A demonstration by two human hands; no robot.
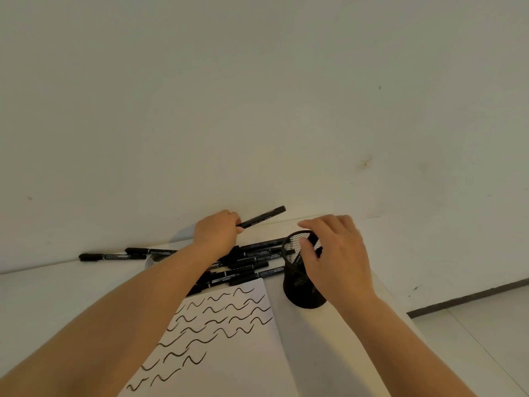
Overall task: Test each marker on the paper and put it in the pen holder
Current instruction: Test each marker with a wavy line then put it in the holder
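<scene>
White wall behind, white surface below — my left hand [217, 233] pinches a marker [262, 216] aloft, my right hand [335, 253] grips the pen holder [300, 287]; paper [220, 325] full of squiggles, a pile of markers [243, 267] left.

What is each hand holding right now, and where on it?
Left hand grips a black marker by one end. Right hand holds the mesh pen holder at its rim, fingers over the edge.
</scene>
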